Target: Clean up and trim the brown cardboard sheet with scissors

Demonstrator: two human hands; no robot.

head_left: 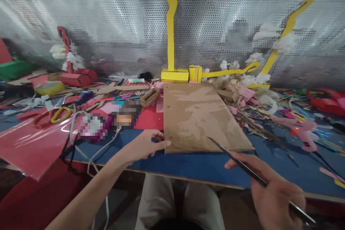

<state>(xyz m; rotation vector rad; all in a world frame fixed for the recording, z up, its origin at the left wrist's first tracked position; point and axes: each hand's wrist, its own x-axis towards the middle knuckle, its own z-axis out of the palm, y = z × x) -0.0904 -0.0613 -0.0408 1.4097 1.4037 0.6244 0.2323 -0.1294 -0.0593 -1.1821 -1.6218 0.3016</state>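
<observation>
A brown cardboard sheet (199, 115) lies flat on the blue table (188, 167), with lighter torn patches on its surface. At its lower left corner my left hand (148, 143) rests with thumb on the edge and the other fingers bent, nothing gripped between them. My right hand (275, 190) is closed around the black handle of a thin pointed knife (242, 167), held at the lower right. The blade tip points up and left, over the lower middle of the cardboard.
Yellow cardboard hooks (171, 36) stand behind, against a perforated metal screen (121, 36). Scissors (61, 115), red sheets (29, 143) and a white cable (93, 158) lie left. A pink glue gun (302, 129) and paper scraps (245, 93) are right.
</observation>
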